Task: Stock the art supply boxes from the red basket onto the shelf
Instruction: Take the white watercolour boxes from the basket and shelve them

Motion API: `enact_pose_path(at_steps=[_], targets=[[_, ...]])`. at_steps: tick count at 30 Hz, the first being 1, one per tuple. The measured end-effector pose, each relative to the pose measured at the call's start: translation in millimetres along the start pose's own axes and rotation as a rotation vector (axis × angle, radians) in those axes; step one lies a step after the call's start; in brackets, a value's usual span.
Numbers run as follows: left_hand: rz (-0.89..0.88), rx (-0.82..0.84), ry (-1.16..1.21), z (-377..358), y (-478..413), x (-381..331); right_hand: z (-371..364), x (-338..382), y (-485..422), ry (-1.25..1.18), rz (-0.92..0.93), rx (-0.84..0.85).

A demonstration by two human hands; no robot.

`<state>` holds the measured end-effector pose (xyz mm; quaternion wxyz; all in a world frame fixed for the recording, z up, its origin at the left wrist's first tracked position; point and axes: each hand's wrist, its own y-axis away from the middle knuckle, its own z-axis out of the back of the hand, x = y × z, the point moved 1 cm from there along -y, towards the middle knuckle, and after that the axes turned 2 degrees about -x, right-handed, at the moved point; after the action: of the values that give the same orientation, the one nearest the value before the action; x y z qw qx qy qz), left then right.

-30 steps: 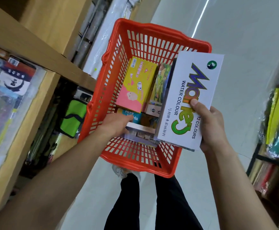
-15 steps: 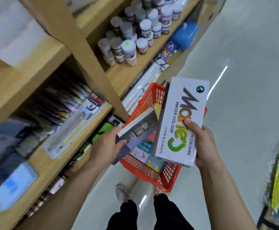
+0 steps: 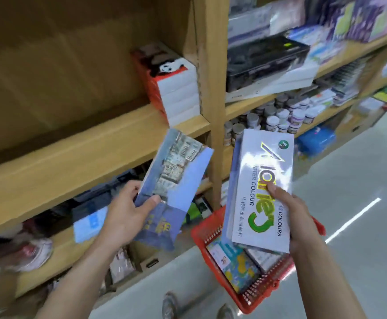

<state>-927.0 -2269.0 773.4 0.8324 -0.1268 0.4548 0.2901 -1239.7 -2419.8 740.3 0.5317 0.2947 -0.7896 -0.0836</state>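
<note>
Left hand [image 3: 128,217] grips a flat blue cardboard box printed with buildings [image 3: 176,180] at its lower end, thumb across the face. The box is tilted and raised in front of the light wooden shelf board [image 3: 84,153], not resting on it.

Right hand [image 3: 296,222] holds a long white water-colour box with green lettering [image 3: 261,192] by its right edge, thumb on the print, above the red plastic mesh basket [image 3: 198,233]. Further colourful boxes [image 3: 236,265] lie in the basket.

A stack of red-and-white panda boxes [image 3: 176,88] stands at the shelf's right end. Image is blurred.
</note>
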Motion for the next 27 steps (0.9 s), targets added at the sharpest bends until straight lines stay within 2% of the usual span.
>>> enact_pose_path(at_steps=[3,7,11,15,17,20,22,24,27], targets=[[0.032,-0.184,0.08,52,14,-1,-32,3,7,0.053,-0.054,0.104],[0.097,-0.331,0.139,91,16,15,-78,0,17,0.084,-0.038,0.182],[0.17,-0.377,0.197,110,-13,23,-119,-5,23,0.093,-0.049,0.219],[0.139,-0.4,0.159,116,-58,15,-146,-7,25,0.114,-0.055,0.289],[0.159,-0.384,0.09,115,-77,15,-156,-6,21,0.109,-0.064,0.296],[0.164,-0.221,0.03,111,-98,24,-170,0,12,0.152,-0.049,0.278],[0.153,-0.122,-0.119,111,-103,31,-179,8,6,0.189,-0.037,0.25],[0.132,-0.097,-0.334,114,-103,38,-190,15,0,0.234,-0.017,0.242],[0.028,-0.109,-0.322,118,-95,44,-208,27,-8,0.29,0.006,0.234]])
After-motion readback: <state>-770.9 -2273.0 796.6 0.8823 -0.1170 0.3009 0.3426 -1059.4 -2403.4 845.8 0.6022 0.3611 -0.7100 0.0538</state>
